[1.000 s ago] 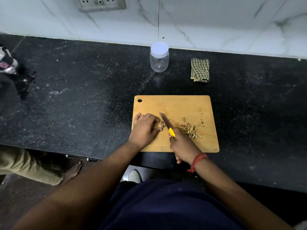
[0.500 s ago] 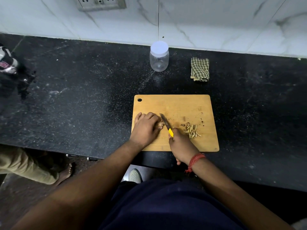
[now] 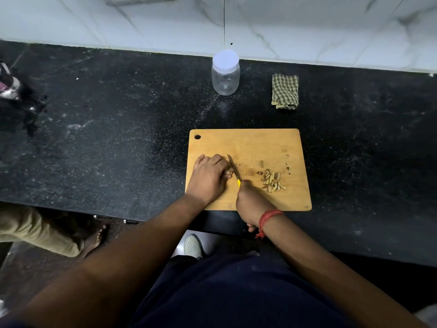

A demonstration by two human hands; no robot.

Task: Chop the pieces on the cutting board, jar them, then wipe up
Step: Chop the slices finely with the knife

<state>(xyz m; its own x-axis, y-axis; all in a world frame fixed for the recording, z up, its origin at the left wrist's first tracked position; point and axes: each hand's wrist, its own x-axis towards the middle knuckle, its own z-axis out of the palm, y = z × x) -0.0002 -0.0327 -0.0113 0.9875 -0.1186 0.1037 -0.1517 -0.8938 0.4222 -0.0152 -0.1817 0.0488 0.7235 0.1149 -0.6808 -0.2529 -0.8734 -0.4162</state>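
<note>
The left hand (image 3: 209, 177) pins a small, firm-looking piece (image 3: 228, 172) under curled fingers while the right hand (image 3: 250, 203) grips the knife (image 3: 233, 167) handle; such bits probably roll.

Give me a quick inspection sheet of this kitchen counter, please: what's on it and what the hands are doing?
Surface: black stone counter, speckled with pale dust.
Job's things: wooden cutting board near the front edge; uncut piece at the blade; chopped pieces piled to the right; clear jar with its white lid on, by the wall; folded checked cloth beside it.
Clutter: small scraps on the board.
Hands: left hand holds the uncut piece down; right hand grips the yellow-handled knife.
Cables: nothing seen.
Surroundings: marble wall; another person's leg and bare foot lower left.
</note>
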